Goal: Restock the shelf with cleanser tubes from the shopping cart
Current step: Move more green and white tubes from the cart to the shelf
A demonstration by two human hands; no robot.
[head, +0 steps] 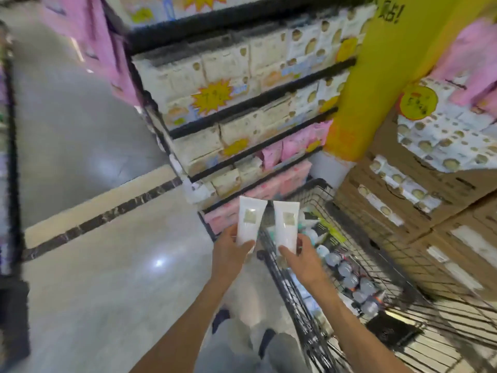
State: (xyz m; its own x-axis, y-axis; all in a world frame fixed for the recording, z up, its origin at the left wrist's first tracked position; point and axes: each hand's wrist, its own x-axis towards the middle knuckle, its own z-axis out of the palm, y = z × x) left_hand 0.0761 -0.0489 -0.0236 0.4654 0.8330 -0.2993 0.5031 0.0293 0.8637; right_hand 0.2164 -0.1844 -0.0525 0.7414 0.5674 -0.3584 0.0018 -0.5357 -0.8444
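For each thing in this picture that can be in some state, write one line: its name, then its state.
left hand: grips the left tube
right hand: grips the right tube
left tube: held upright, flat end up
right tube: held upright, flat end up
shopping cart: loaded with goods
shelf: stocked with boxes

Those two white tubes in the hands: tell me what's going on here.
A person is restocking. The left hand grips one white cleanser tube and the right hand grips another white tube, both held upright above the near end of the black wire shopping cart. The cart holds more products. The tiered shelf ahead is stocked with pale and pink packs; neither tube has been placed yet.
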